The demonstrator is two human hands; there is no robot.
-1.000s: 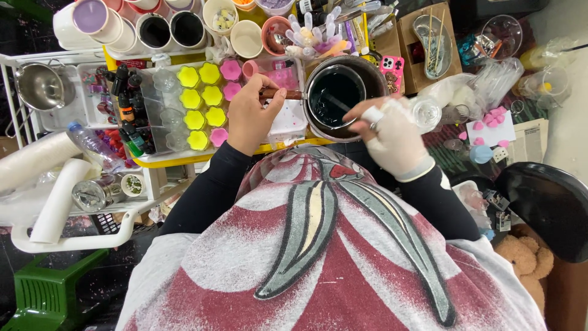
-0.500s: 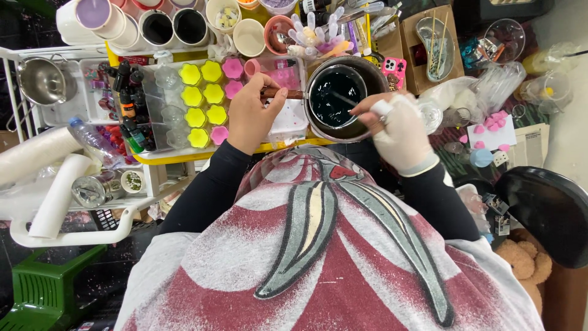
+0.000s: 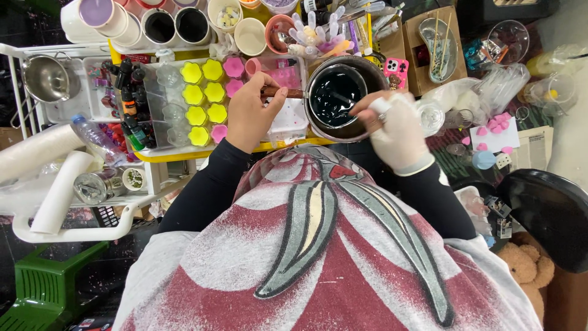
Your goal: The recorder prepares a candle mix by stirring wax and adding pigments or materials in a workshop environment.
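Steel bowl (image 3: pixel 46 78) at far left on white rack, then yellow flower moulds (image 3: pixel 204 98) in a clear tray. Left hand (image 3: pixel 251 113) bare, fingers closed round the wooden handle (image 3: pixel 286 93) of the pot (image 3: pixel 340 98), which holds black liquid on the yellow table edge. Right hand (image 3: pixel 395 129) gloved white, pinched on a thin stick (image 3: pixel 350 104) dipped in the liquid

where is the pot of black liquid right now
In the head view the pot sits upper centre, between the left hand on its handle and the gloved right hand.
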